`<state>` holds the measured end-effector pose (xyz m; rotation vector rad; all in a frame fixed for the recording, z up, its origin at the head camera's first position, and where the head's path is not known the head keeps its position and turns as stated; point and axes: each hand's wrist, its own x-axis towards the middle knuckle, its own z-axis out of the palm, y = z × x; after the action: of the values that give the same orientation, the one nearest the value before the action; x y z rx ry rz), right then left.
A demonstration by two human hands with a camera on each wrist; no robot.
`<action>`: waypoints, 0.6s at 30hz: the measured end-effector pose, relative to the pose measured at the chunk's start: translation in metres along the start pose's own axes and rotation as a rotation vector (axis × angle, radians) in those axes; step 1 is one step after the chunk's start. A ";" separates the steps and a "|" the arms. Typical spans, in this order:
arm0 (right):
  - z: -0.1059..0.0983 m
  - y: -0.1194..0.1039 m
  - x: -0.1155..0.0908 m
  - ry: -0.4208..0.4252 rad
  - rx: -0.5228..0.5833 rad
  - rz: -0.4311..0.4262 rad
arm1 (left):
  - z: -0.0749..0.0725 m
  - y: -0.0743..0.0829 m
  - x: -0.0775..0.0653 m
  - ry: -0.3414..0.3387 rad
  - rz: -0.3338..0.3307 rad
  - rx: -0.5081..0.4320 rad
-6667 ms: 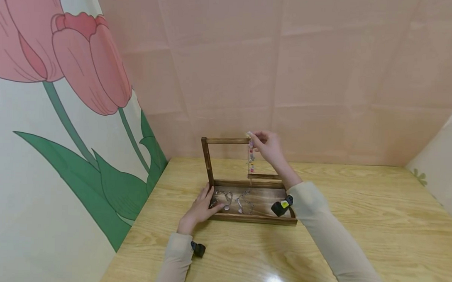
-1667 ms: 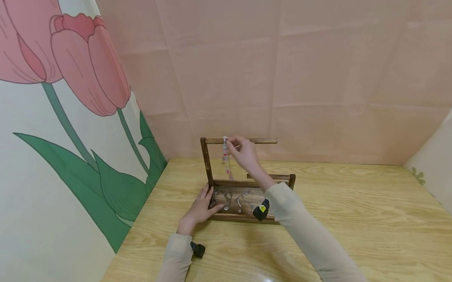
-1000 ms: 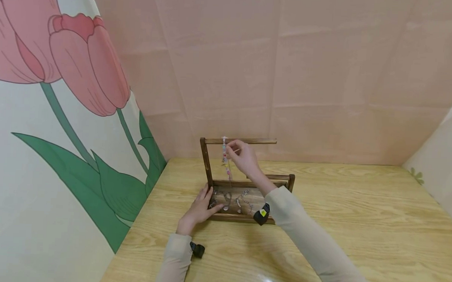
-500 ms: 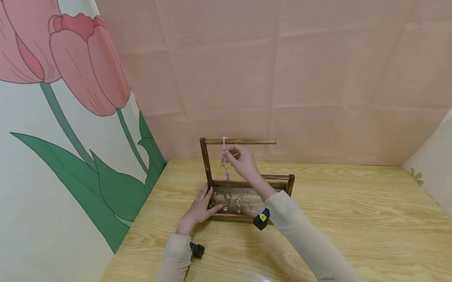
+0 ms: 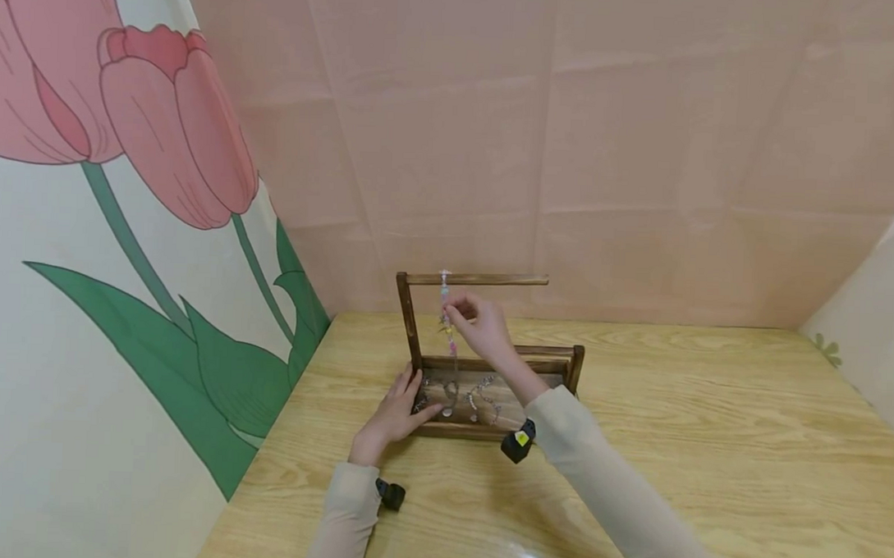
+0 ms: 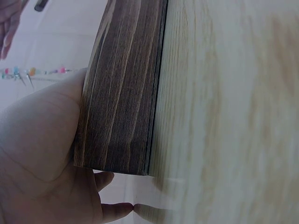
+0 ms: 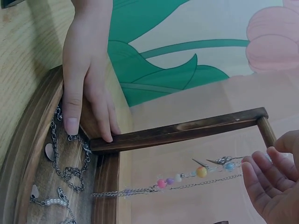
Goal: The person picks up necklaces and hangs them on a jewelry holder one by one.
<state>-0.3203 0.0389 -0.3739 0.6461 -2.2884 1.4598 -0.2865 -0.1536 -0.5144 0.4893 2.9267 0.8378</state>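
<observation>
A dark wooden jewelry stand (image 5: pixel 486 432), a tray with a raised hanging bar (image 5: pixel 506 279), sits on the table. My left hand (image 5: pixel 395 413) grips its left end, thumb over the inside and fingers along the outside near the tall post (image 7: pixel 182 133). From the bar hangs a beaded necklace (image 7: pixel 202 171) with pink, yellow and blue beads, pointed silver charms and a chain that trails into the tray. Partway down it, my right hand (image 5: pixel 482 323) pinches the strand between thumb and index finger; the fingers hide the contact in the right wrist view.
Silver chains (image 7: pixel 72 177) with small round discs lie inside the tray. A lower bar (image 5: pixel 548 351) stands at the tray's back right. Behind the wood-grain table (image 5: pixel 708 436) hangs a pink backdrop (image 5: pixel 643 154), with a tulip-printed sheet (image 5: pixel 156 343) to the left.
My right hand has carried the necklace leftward along the upper bar, then slid slightly down the strand, which now hangs nearer the tall post. My left hand has stayed put.
</observation>
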 end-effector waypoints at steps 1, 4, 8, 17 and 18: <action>0.000 0.000 -0.001 0.000 0.001 -0.004 | 0.000 0.000 0.000 0.000 0.000 -0.001; 0.001 0.001 -0.002 -0.006 -0.001 -0.011 | 0.000 0.000 0.000 0.001 -0.001 -0.004; 0.001 0.001 -0.006 -0.003 -0.002 -0.004 | 0.000 0.000 0.001 -0.002 -0.002 -0.007; 0.003 0.007 -0.010 0.010 0.015 -0.024 | 0.001 -0.001 0.000 -0.004 -0.003 -0.009; 0.004 0.008 -0.011 0.009 0.012 -0.021 | 0.001 -0.001 0.000 -0.005 -0.004 -0.008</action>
<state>-0.3158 0.0405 -0.3871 0.6641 -2.2610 1.4649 -0.2870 -0.1539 -0.5156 0.4847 2.9173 0.8462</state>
